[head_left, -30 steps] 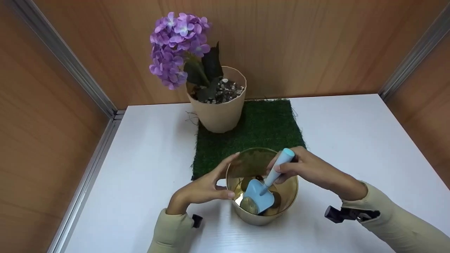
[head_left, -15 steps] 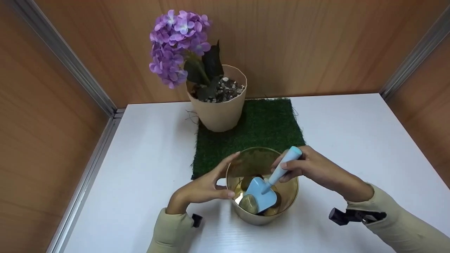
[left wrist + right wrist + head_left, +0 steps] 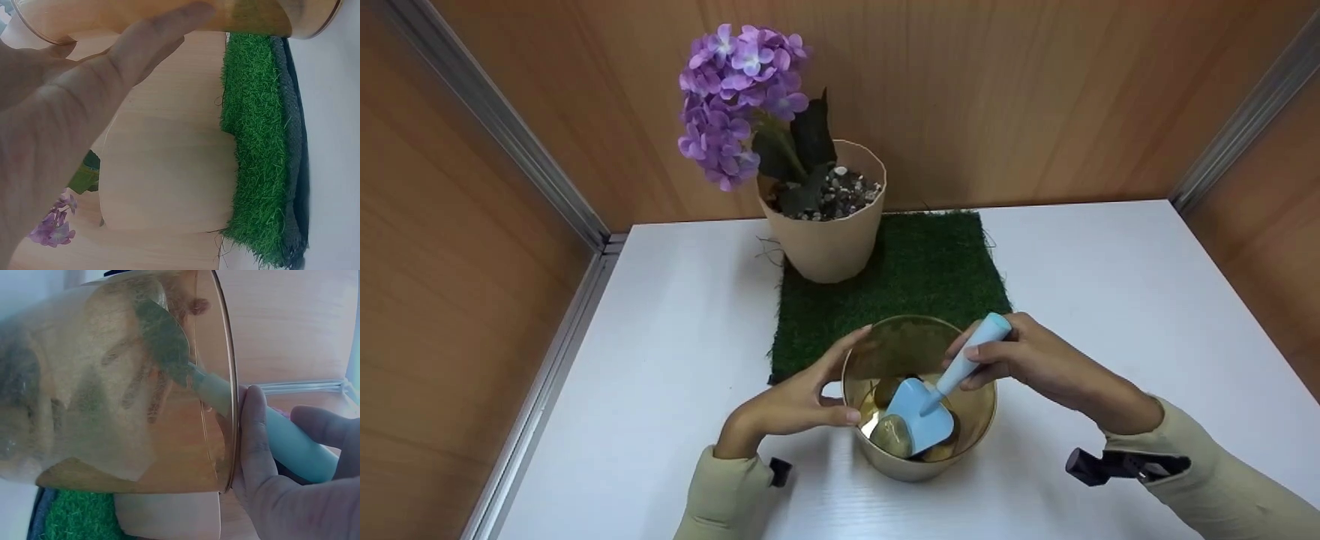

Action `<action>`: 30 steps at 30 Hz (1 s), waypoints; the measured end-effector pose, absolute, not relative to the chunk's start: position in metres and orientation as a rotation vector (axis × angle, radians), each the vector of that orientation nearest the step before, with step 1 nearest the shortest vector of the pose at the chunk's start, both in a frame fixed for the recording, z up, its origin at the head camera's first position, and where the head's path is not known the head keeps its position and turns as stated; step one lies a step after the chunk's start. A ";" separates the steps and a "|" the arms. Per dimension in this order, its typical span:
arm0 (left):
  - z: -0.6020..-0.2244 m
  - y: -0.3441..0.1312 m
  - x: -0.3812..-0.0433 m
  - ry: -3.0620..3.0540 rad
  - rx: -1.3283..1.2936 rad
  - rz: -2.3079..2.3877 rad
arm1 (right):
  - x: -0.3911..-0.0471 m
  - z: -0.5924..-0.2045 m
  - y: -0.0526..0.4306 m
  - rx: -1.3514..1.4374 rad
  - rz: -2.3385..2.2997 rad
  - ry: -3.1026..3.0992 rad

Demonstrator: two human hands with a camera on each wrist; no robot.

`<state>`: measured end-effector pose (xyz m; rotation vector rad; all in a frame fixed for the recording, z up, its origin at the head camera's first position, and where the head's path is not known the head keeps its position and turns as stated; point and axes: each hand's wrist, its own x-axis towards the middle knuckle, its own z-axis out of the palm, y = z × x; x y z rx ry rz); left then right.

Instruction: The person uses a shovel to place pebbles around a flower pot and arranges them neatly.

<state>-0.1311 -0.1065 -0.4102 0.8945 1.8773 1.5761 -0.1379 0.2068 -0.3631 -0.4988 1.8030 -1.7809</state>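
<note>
My right hand grips the handle of a small light-blue hand trowel, thumb and fingers around it. The trowel's blade slants down into a see-through amber bucket, beside a smooth olive stone. Darker stones lie partly hidden under and behind the blade. On the bucket's left side, my left hand holds the wall, thumb at the front and fingers reaching round the back. In the left wrist view, those fingers lie along the outer wall. The right wrist view shows the trowel blade through the amber wall.
Behind the bucket lies a green artificial-grass mat on the white table. A beige flowerpot with purple flowers and pebbles stands on the mat's back left. Wood-grain panels enclose the back and sides.
My right hand has shifted slightly right with the trowel, and the blade has moved a little right, showing more of the olive stone. The left hand and bucket stay in place.
</note>
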 end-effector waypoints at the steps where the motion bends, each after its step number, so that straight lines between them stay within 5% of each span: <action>1: -0.410 -0.107 -0.131 1.878 0.897 1.577 | -0.138 -0.363 0.207 -0.496 -1.782 1.800; 30: -0.408 -0.107 -0.131 1.932 0.904 1.545 | -0.136 -0.364 0.223 -0.432 -1.909 1.619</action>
